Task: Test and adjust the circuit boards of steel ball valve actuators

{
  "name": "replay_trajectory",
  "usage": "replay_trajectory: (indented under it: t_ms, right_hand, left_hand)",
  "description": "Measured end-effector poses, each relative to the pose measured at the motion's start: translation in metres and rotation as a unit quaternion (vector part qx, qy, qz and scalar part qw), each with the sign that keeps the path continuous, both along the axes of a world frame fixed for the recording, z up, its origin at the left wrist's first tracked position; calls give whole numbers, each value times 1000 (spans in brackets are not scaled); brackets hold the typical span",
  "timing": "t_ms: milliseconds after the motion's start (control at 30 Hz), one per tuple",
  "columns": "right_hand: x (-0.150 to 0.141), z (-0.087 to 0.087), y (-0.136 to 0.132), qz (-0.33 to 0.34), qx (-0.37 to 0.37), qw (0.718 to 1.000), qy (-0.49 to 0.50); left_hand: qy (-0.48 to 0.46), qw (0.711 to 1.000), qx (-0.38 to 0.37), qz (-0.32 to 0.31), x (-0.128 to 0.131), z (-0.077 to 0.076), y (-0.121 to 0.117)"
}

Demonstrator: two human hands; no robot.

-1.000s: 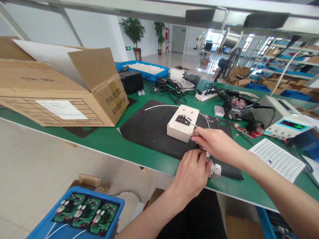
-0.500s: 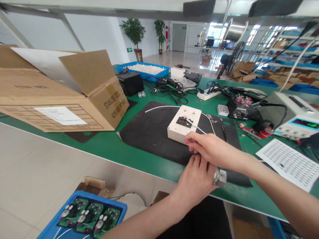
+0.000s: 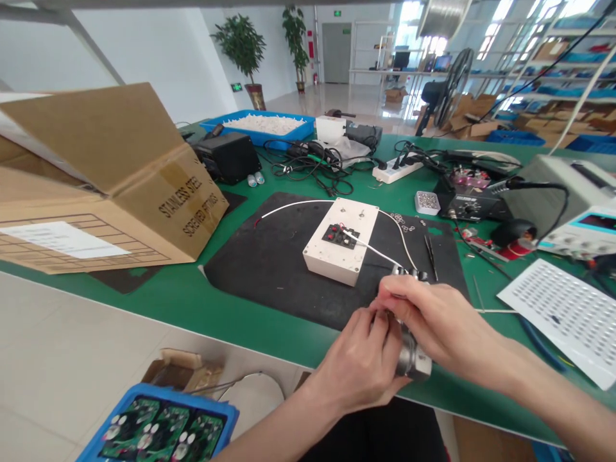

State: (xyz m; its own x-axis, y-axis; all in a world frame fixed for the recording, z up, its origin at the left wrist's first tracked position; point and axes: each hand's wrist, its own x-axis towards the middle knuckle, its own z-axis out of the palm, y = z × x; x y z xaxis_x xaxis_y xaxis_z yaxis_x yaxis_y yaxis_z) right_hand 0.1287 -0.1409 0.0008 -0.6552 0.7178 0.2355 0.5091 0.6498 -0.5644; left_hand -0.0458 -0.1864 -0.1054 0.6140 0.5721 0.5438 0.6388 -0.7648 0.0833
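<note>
My left hand is wrapped around a silver metal cylindrical part with a hex-like end, just over the near edge of the bench. Against its upper side, the fingers of my right hand are pinched together, touching the left fingertips. Whatever lies between them is hidden. Beyond the hands, a white box with a black terminal block and two small toggle switches rests on a black mat. A white cable runs from the terminal block toward the metal part.
An open cardboard box stands at left. Tweezers, a small tray of metal bits and a perforated white sheet lie at right, near a power supply. Below the bench, a blue tray holds circuit boards.
My right hand has come down and in, its fingertips now meeting the left ones at the metal part. The camera view has shifted, and the white box appears farther left.
</note>
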Motion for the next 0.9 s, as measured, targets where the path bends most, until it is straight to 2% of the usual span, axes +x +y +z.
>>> replay_trajectory:
  t_ms: [100,167,267,333,467,533,633,733,900]
  right_hand:
    - [18,-28,-12,-33,24,995,91]
    - [26,-47,-21,-62,34,981,182]
    - [27,-58,-27,-97,37,967,233]
    - [21,-52,-26,-127,31,971,202]
    - [4,-17,-21,-170,34,965,194]
    - [-5,1,-19,-165,39,968,186]
    - [-18,17,-11,-123,18,988,90]
    - [-30,19,2,-92,-2,996,-16]
    - [-51,11,20,-66,21,992,-104]
  left_hand:
    - [14,1000,-9,-10,-1,-1,0]
    - [26,1000,-13,-7,-1,1,-1]
    - [26,999,-32,2,1,6,-2]
    - [14,998,-66,18,2,9,-4]
    - [2,995,-94,34,5,14,-7]
    - [-5,995,-94,35,5,14,-8]
    - [-14,995,-95,39,4,15,-9]
    - [-14,996,-81,40,2,15,-9]
    - [-8,996,-76,44,1,12,-11]
